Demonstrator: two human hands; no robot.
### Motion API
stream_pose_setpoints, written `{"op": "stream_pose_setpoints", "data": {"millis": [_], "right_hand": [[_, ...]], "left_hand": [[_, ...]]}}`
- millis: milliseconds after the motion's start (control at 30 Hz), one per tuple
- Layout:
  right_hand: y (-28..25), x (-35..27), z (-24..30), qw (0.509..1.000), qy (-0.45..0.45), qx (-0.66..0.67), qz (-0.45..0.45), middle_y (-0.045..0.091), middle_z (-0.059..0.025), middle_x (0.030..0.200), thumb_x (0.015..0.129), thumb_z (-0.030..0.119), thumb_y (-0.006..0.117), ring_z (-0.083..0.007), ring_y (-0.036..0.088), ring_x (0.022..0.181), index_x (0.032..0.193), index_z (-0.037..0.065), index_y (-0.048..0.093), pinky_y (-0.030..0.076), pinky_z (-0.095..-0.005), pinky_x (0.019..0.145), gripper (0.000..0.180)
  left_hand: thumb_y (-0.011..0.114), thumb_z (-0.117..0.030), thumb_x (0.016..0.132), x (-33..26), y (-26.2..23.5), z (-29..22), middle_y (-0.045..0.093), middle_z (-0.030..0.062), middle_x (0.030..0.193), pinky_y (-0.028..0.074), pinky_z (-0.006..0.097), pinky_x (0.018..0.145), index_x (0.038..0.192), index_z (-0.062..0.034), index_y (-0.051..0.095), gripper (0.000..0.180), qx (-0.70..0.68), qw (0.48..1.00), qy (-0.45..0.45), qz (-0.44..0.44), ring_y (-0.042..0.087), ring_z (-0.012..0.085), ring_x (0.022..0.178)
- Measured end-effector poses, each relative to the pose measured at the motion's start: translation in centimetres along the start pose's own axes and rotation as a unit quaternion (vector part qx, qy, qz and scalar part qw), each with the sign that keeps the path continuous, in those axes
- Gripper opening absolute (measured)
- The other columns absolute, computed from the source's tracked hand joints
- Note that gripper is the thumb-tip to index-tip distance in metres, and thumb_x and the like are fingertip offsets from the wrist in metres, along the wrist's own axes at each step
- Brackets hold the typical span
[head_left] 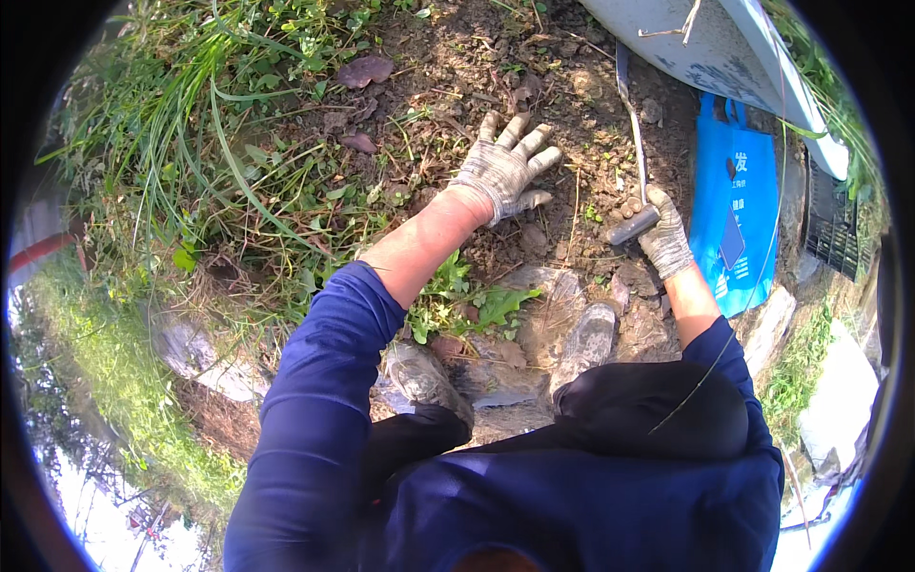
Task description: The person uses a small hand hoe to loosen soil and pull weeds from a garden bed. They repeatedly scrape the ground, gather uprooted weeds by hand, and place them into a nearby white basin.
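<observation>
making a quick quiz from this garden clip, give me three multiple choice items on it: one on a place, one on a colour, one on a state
1. Where does the blue bag lie?
A. beside the right hand
B. under the left hand
C. in the tall grass

2. What colour are the sleeves?
A. red
B. dark blue
C. white

3. How is the left hand?
A. fisted on a tool
B. fingers spread on the soil
C. lifted in the air

Answers:
1 A, the bag lies just right of the right hand.
2 B, both arms wear dark blue.
3 B, the gloved fingers splay on the soil; the right hand grips the sickle.
</observation>
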State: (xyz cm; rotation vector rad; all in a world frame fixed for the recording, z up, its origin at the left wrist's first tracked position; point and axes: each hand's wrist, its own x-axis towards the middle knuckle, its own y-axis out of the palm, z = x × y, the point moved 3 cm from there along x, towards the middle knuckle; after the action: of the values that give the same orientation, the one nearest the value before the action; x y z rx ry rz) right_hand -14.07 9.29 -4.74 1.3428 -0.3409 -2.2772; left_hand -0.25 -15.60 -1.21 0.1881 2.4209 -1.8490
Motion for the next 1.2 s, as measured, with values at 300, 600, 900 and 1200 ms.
{"op": "stream_pose_setpoints", "data": {"millis": [300, 600, 900, 1200], "right_hand": [[-0.2, 0.4, 0.1, 0.999, -0.011, -0.002, 0.051, 0.053, -0.0035, 0.070, 0.083, 0.031, 0.065, -0.0188, 0.052, 0.066, 0.090, 0.005, 0.055, 0.049, -0.0381, 0.075, 0.030], [-0.8, 0.4, 0.5, 0.999, -0.019, -0.021, 0.020, 0.052, -0.0021, 0.068, 0.085, 0.028, 0.062, -0.0162, 0.052, 0.064, 0.088, 0.005, 0.054, 0.051, -0.0359, 0.071, 0.024], [-1.7, 1.1, 0.3, 0.999, -0.008, -0.039, 0.036, 0.053, -0.0021, 0.069, 0.085, 0.028, 0.062, -0.0186, 0.054, 0.063, 0.089, 0.004, 0.054, 0.051, -0.0352, 0.069, 0.025], [-1.3, 0.6, 0.4, 0.999, -0.020, -0.025, 0.018, 0.052, -0.0030, 0.066, 0.083, 0.030, 0.064, -0.0175, 0.053, 0.063, 0.086, 0.004, 0.055, 0.052, -0.0371, 0.069, 0.027]], "left_hand": [[0.051, -0.029, 0.088, 0.4, 1.0, -0.6, 0.055, 0.0066, 0.112, 0.040, 0.042, 0.084, 0.116, -0.0125, 0.058, 0.034, 0.101, 0.991, 0.047, 0.070, 0.048, 0.0256, 0.105], [0.054, -0.020, 0.082, -13.8, -1.8, -0.1, 0.057, 0.0091, 0.094, 0.052, 0.038, 0.069, 0.099, -0.0070, 0.056, 0.022, 0.008, 0.968, 0.066, 0.242, 0.061, 0.0260, 0.088], [0.055, -0.008, 0.082, -1.7, 1.6, -9.2, 0.059, 0.0111, 0.107, 0.053, 0.040, 0.073, 0.139, -0.0261, 0.039, 0.061, -0.049, 0.956, 0.135, 0.257, 0.064, 0.0287, 0.093], [0.055, -0.011, 0.081, -1.1, 2.1, -10.2, 0.065, 0.0144, 0.097, 0.053, 0.042, 0.069, 0.104, -0.0089, 0.062, 0.024, -0.047, 0.941, 0.150, 0.300, 0.066, 0.0301, 0.091]]}}
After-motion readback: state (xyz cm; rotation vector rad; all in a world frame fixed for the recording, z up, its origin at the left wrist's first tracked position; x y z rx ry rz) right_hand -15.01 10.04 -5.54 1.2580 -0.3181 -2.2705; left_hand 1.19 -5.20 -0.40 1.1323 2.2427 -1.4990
